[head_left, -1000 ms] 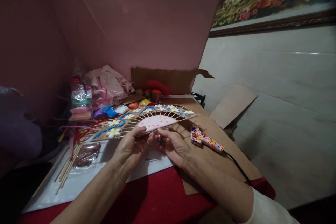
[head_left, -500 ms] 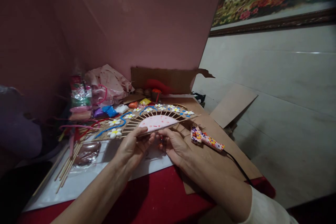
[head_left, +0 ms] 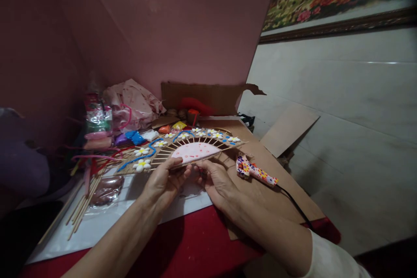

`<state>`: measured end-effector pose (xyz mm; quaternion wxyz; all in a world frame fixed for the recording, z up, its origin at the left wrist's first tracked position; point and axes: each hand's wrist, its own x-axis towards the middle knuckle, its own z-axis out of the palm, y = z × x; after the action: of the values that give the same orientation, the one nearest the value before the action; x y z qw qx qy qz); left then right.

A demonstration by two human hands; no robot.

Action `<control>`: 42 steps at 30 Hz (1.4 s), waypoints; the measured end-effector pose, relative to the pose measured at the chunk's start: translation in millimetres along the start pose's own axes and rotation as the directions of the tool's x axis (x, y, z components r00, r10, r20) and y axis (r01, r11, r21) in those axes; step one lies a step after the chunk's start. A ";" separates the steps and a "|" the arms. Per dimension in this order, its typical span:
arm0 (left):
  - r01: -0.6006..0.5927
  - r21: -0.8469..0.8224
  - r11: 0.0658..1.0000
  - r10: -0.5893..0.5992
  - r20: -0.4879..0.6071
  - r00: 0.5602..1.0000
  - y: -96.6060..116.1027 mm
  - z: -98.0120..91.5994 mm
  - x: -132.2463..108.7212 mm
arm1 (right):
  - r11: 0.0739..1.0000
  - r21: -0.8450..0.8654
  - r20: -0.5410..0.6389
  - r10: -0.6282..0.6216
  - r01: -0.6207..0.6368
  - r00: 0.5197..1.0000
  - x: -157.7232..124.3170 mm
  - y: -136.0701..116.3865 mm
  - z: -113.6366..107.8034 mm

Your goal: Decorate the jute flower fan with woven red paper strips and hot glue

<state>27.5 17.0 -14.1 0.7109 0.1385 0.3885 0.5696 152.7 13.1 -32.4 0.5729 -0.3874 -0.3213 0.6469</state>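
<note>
A handmade fan (head_left: 182, 147) of thin wooden sticks is held just above the table, with a pink half-round centre and an outer band carrying white flowers and blue squiggles. My left hand (head_left: 163, 182) grips its lower edge left of the pink centre. My right hand (head_left: 216, 180) pinches the same edge from the right, fingertips close to the left hand's. A glue gun (head_left: 256, 171) wrapped in a bright dotted pattern lies on the cardboard just right of my right hand, its black cord running off to the right.
A white sheet (head_left: 104, 221) covers the red table (head_left: 192, 247). Loose wooden sticks (head_left: 81, 206) and a brown packet (head_left: 106, 190) lie at left. Coloured clay packets (head_left: 137, 137), plastic bags (head_left: 97, 117) and pink cloth (head_left: 133, 102) crowd the back. A pink board (head_left: 169, 30) stands behind; cardboard (head_left: 283, 202) lies right.
The fan and both hands have stayed almost in place; my right fingers have shifted slightly along the fan's lower edge.
</note>
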 end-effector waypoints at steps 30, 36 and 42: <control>0.018 0.004 1.000 -0.018 -0.001 1.000 0.2 0.8 -0.7 | 0.993 0.105 -0.024 -0.051 0.053 0.998 14.7 33.1 -10.3; -0.001 -0.023 1.000 0.000 -0.012 1.000 -1.7 2.9 -2.1 | 0.993 0.098 -0.025 -0.057 0.059 0.998 13.4 32.1 -10.0; 0.010 -0.034 0.999 -0.011 -0.013 1.000 -2.3 3.1 -3.0 | 0.994 0.077 -0.034 -0.071 0.073 0.997 15.7 34.8 -11.9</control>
<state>31.2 14.3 -12.4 0.7136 0.1208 0.3841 0.5733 145.2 23.5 -70.2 0.6154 -0.3628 -0.3005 0.6319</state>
